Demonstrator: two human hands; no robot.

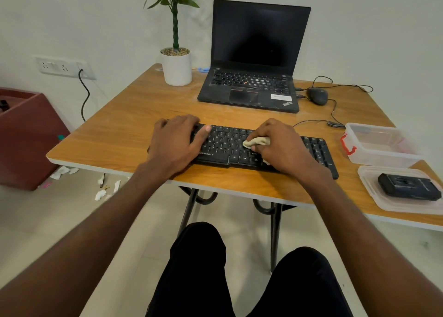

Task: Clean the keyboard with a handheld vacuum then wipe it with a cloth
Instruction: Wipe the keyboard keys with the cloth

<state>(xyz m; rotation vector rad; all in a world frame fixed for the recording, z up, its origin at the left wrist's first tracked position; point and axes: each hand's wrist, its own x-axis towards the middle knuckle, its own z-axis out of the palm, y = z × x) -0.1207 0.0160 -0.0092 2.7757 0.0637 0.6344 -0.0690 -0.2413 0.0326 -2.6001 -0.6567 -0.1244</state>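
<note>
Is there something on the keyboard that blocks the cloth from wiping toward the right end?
Nothing visible does. The right hand presses the cloth on the keyboard, and the keys to its right lie bare.

Small office or home desk setup: wood surface (134, 134) against a plain wall, open laptop (254, 53), wired mouse (317, 95), keyboard (230, 146), potted plant (177, 65), wall sockets (63, 67), tiled floor with paper scraps (103, 192).
</note>
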